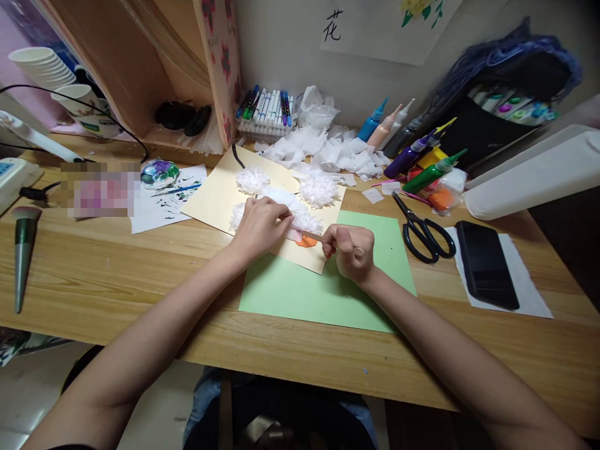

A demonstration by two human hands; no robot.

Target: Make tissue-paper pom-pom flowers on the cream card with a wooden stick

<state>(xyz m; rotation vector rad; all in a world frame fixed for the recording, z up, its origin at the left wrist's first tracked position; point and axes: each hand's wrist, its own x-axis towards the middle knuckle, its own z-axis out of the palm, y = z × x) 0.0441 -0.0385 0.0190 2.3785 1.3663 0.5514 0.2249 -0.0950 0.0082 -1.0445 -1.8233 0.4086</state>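
Note:
A cream card [302, 257] lies turned at an angle over a green sheet [281, 290]. White tissue-paper tufts [319, 189] sit on the card, with an orange patch [307, 241] near its lower edge and a black curved stroke at its top corner. My left hand [262, 225] is over the tufts, its fingertips pinched; what lies between them is too small to tell. My right hand [349, 247] is closed beside the card, around the end of a thin brownish stick [312, 235]. That stick reaches toward my left fingertips, beside a small pale scrap.
Torn white tissue pieces [323, 150] are heaped behind the card, near a box of markers [265, 109] and paint bottles [375, 119]. Black scissors [424, 234] and a phone [487, 262] lie at the right. Left are a paint palette [159, 174] and a large brush [24, 256].

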